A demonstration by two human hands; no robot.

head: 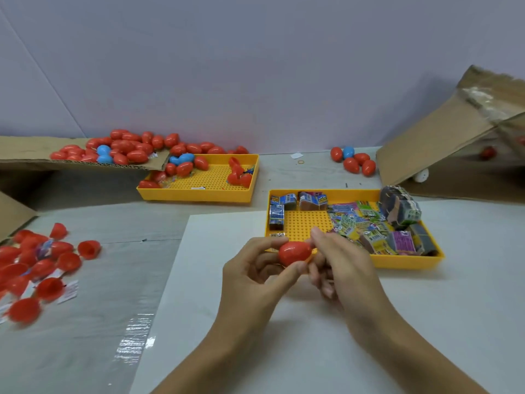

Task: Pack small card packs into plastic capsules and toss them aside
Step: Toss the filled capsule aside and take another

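One red capsule (pixel 294 253) sits closed between both hands, above the white sheet (pixel 284 322) and just in front of the near rim of the yellow tray of card packs (pixel 409 261). Its long axis runs roughly from 9 o'clock to 3 o'clock, tilted a little upward at the right end. The left hand (pixel 250 277) pinches it, forefinger over the top at about 11 o'clock and thumb under it at about 6 o'clock. The right hand (pixel 341 268) meets the capsule's 3 o'clock end with curled fingertips; whether it grips or only presses there cannot be told.

Judging by the sealed shell, the packing step looks finished and the toss is what remains. Both hands are equally near, but the left has the firmer hold. The heap of closed capsules (pixel 127 147) lies toward 10 o'clock on a cardboard flap (pixel 25 150), with a second yellow tray (pixel 199 191) at about 11 o'clock. A smaller cluster (pixel 355 162) lies at 1 o'clock. Open red halves (pixel 37 268) lie scattered at 9 o'clock.
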